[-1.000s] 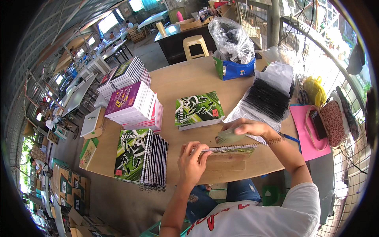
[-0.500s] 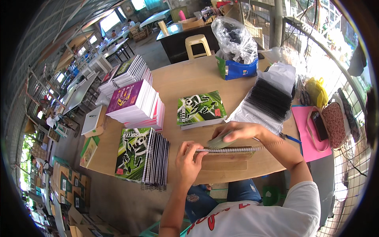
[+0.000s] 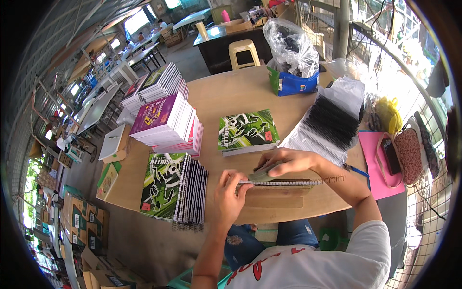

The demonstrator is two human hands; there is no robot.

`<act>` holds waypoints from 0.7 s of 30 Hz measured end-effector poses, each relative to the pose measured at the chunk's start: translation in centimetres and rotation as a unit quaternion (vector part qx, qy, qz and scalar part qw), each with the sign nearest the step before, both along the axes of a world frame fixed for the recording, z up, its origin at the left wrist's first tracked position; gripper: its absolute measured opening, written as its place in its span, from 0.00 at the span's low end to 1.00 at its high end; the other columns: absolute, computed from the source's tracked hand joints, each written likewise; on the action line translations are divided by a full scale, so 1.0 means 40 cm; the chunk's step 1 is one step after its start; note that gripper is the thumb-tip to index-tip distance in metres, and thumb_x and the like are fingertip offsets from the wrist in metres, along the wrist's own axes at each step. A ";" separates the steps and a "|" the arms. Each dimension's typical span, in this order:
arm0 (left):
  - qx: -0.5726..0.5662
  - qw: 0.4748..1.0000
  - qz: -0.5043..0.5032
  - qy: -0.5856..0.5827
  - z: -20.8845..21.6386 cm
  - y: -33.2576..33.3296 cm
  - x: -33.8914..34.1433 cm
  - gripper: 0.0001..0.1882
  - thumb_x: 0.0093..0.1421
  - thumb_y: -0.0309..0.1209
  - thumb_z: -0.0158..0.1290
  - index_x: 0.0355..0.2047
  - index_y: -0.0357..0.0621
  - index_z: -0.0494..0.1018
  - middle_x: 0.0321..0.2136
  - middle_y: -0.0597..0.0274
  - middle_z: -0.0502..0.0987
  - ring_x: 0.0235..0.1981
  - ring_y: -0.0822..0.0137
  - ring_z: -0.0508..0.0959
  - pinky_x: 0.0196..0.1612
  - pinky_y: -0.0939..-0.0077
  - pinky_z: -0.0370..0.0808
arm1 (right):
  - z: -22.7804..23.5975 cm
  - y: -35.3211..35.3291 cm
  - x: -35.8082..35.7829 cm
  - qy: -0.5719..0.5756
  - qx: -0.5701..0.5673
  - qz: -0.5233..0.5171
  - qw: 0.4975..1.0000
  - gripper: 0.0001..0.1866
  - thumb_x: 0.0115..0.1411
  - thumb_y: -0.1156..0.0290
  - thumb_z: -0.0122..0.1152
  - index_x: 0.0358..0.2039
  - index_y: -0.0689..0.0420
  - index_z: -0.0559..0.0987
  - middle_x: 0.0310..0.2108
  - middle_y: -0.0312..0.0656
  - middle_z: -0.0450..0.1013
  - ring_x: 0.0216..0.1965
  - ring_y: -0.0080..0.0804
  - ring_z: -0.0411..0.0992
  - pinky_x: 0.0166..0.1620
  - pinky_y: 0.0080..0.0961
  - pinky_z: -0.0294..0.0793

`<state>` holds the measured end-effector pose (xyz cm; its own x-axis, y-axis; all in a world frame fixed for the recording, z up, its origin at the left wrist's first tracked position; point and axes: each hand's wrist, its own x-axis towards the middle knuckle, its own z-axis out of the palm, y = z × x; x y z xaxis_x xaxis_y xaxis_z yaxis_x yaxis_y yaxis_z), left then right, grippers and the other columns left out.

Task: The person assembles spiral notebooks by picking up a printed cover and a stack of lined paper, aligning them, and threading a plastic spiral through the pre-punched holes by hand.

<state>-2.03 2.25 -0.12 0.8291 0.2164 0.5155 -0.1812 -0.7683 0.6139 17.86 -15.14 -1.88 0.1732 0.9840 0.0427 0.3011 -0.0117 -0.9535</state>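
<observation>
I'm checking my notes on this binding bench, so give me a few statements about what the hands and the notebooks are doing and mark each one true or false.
1. Both hands are on the notebook at the table's near edge. True: the left hand and right hand grip the notebook.
2. A wire spiral sticks out of that notebook toward the person's right. True: the spiral projects past it.
3. The green-covered stack lies right of the hands. False: the green stack lies to their left.
4. The blue bag sits on the floor. False: the blue bag stands on the table.
</observation>
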 end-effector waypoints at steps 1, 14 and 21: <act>-0.011 1.000 -0.003 0.001 -0.010 0.010 0.004 0.13 0.51 0.18 0.66 0.34 0.37 0.75 0.34 0.56 0.74 0.35 0.61 0.80 0.37 0.70 0.83 | 0.021 0.010 0.002 -0.125 -0.072 0.014 0.989 0.37 0.61 0.43 0.58 0.51 0.69 0.80 0.53 0.53 0.74 0.54 0.44 0.71 0.58 0.36 0.67; -0.046 0.998 -0.020 0.028 -0.029 0.041 0.007 0.13 0.51 0.13 0.64 0.34 0.34 0.74 0.35 0.57 0.73 0.35 0.66 0.81 0.39 0.73 0.88 | 0.016 0.029 -0.006 -0.004 0.096 0.067 0.993 0.31 0.64 0.46 0.56 0.52 0.62 0.82 0.51 0.56 0.75 0.51 0.46 0.71 0.55 0.37 0.69; -0.065 0.997 -0.033 0.036 -0.029 0.047 0.007 0.11 0.52 0.11 0.63 0.34 0.34 0.74 0.35 0.57 0.74 0.34 0.66 0.81 0.38 0.74 0.88 | 0.013 0.002 0.002 0.177 0.141 0.066 0.972 0.31 0.63 0.56 0.60 0.53 0.73 0.77 0.49 0.55 0.76 0.51 0.42 0.74 0.54 0.37 0.72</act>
